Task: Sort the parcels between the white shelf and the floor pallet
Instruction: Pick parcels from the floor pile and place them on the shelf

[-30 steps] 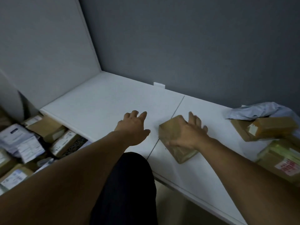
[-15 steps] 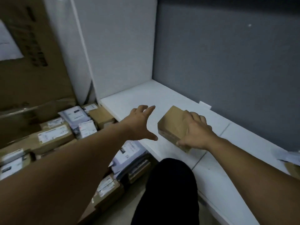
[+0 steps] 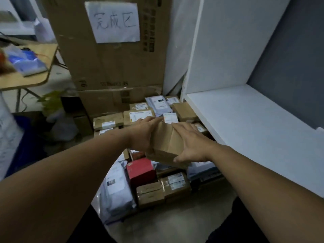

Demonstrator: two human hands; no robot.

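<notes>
1. Brown cardboard parcel [image 3: 166, 142] held mid-air at frame centre, above the heap of parcels [image 3: 157, 183] on the floor, just left of the white shelf [image 3: 254, 123].
2. Left hand [image 3: 142, 135] pressed flat on the parcel's left side, fingers stretched along the top edge toward 12 o'clock, gripping by pressure only.
3. Right hand [image 3: 191, 142] draped over the top right, fingers curled down, thumb hooked on the near edge at 6 o'clock; closed on the parcel.
4. Pallet itself hidden under the heap; cannot tell its edges.
5. Red box [image 3: 140, 171] directly below at 6 o'clock, taped brown boxes [image 3: 163, 190] beyond it toward 5 o'clock, grey mailer bags [image 3: 115, 195] at 7 o'clock.
6. Big carton [image 3: 112, 55] with handwritten paper sign [image 3: 114, 23] at 12 o'clock behind the heap; wooden table [image 3: 26, 67] at 10 o'clock.
7. Judged step: carrying across for a drop onto the heap.
8. Risk: squeeze grip with nothing under the base, so possible slip if either palm eases early.
9. Risk: uneven, crowded heap, so possible tilt or slide off toward bare floor at 6 o'clock.
10. Risk: landing on soft mailers could crush contents or topple neighbours.
</notes>
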